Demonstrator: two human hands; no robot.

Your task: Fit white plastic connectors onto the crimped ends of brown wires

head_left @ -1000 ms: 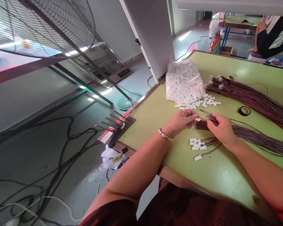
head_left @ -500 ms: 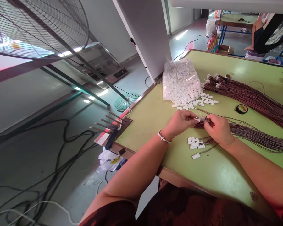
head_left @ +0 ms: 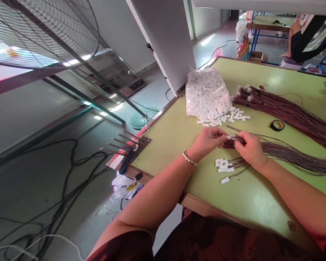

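On the green table, my left hand pinches a small white connector between thumb and fingers. My right hand is closed on a thin brown wire at the end of a wire bundle, touching that connector. Just below the hands lie several white connectors fitted on wires. A clear bag of white connectors lies farther back, with loose connectors spilled in front of it.
A second, larger brown wire bundle lies at the back right, with a tape roll beside it. A metal rack with prongs is fixed at the table's left corner. Cables cover the floor. Another person sits far back.
Both hands stay together at the wire ends; the right hand's fingers have shifted slightly toward the connector. The camera view has drifted a little.
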